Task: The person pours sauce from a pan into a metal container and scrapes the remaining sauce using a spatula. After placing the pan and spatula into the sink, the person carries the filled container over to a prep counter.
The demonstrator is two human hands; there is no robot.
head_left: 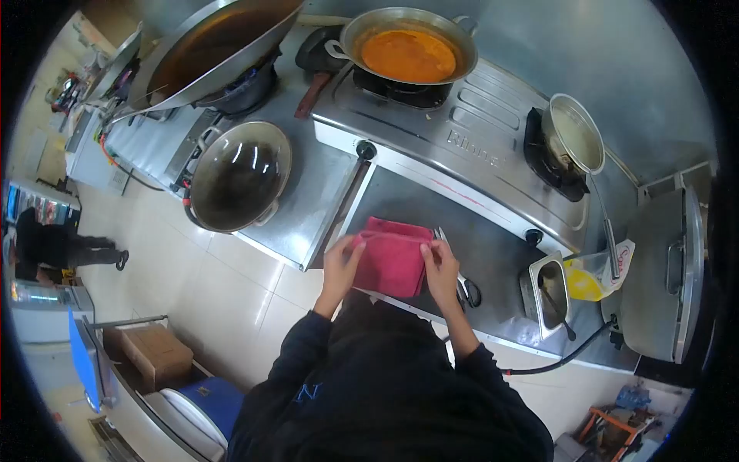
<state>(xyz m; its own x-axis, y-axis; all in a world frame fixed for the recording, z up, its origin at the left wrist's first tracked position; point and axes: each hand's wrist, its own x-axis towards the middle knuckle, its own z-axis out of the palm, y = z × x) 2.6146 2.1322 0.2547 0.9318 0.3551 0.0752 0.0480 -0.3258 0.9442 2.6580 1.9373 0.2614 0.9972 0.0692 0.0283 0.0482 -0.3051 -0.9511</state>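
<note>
A folded red cloth (pixel 391 262) is held up in front of my body, above the front edge of the steel counter (pixel 400 192). My left hand (pixel 342 266) pinches its upper left corner between thumb and fingers. At the upper right corner, my right hand (pixel 440 269) grips the cloth in the same way. A pair of scissors (pixel 468 291) with dark handles lies on the counter just beside my right hand, its blades partly hidden by that hand and the cloth.
On the two-burner gas stove (pixel 477 146) sit a pan of orange sauce (pixel 409 54) and a small saucepan (pixel 576 135). To the left are an empty wok (pixel 240 177) and a large tilted wok (pixel 215 58). A steel container (pixel 548 296) and plastic bag (pixel 600 271) stand right. A person (pixel 65 242) is far left.
</note>
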